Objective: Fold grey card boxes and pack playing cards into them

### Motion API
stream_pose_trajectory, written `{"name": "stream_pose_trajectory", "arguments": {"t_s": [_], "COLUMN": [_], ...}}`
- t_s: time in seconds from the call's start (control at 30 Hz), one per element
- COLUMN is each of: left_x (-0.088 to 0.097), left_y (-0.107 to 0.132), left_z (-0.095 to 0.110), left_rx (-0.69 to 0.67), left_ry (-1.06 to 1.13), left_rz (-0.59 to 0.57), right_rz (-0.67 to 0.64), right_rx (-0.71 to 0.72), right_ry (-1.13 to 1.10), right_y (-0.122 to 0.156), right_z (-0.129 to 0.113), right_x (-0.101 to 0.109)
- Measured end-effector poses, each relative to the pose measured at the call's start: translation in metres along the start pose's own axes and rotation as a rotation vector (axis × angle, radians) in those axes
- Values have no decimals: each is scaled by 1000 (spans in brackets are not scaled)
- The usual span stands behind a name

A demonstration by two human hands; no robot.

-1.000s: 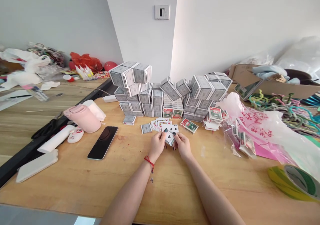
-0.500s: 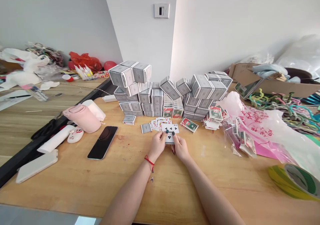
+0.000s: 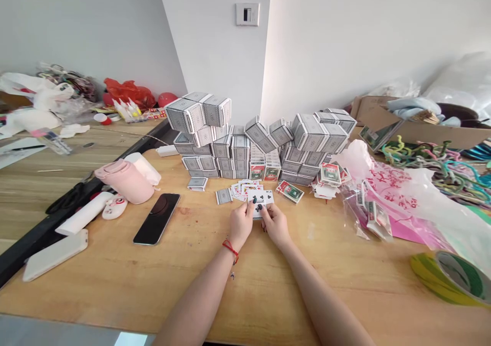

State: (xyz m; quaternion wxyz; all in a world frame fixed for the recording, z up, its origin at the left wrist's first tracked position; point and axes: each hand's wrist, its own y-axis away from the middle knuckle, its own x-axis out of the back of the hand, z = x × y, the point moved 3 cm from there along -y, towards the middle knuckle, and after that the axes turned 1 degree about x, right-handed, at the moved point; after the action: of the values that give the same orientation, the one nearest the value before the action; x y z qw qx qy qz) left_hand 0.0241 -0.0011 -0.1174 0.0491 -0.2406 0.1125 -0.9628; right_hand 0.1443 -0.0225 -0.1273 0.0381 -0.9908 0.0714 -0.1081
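Observation:
In front of me, both hands hold club playing cards [image 3: 267, 197], their faces toward me. My left hand [image 3: 241, 225] grips the left side, its thumb flat on the front. On the right side, my right hand [image 3: 277, 226] has its thumb bent onto the lower middle of the faces. Some fingers are hidden behind the cards. Just beyond lie face-up playing cards [image 3: 245, 186], partly covered, and a face-down card or small stack [image 3: 224, 196]. Farther back stands a structure of patterned grey card blocks [image 3: 241, 154], and a red-and-green card box [image 3: 290, 192] lies to the right.
A black phone [image 3: 157, 218] lies to the left, near a pink cylindrical case [image 3: 125, 179] and a white slab [image 3: 56, 255]. On the right are a plastic bag [image 3: 399, 182], a yellow tape roll [image 3: 433, 279] and fuzzy craft stems [image 3: 425, 161]. More card boxes [image 3: 330, 174] lie near the structure.
My right thumb has slid left and bent over the card faces. The top card's corner looks different, and the cards sit slightly differently in my fingers. The left hand has barely moved.

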Motion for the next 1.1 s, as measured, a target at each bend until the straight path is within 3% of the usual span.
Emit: {"name": "stream_pose_trajectory", "arguments": {"t_s": [0.37,0.6,0.73,0.9,1.1], "left_x": [-9,-9,-5,-3,-4], "left_y": [1,1,0,-2,-3], "left_z": [-4,-5,0,1,0], "left_rx": [-52,-32,-87,-83,-98], "left_ry": [47,-38,12,48,105], "left_rz": [-130,-126,-51,-43,-3], "right_rz": [70,70,42,-35,-141], "right_rx": [-21,-32,-12,-81,-223], "right_ry": [74,116,77,-171,-760], "right_y": [-3,-4,-4,-4,-7], "right_z": [11,10,8,8,1], "right_x": [3,4,4,2,-3]}}
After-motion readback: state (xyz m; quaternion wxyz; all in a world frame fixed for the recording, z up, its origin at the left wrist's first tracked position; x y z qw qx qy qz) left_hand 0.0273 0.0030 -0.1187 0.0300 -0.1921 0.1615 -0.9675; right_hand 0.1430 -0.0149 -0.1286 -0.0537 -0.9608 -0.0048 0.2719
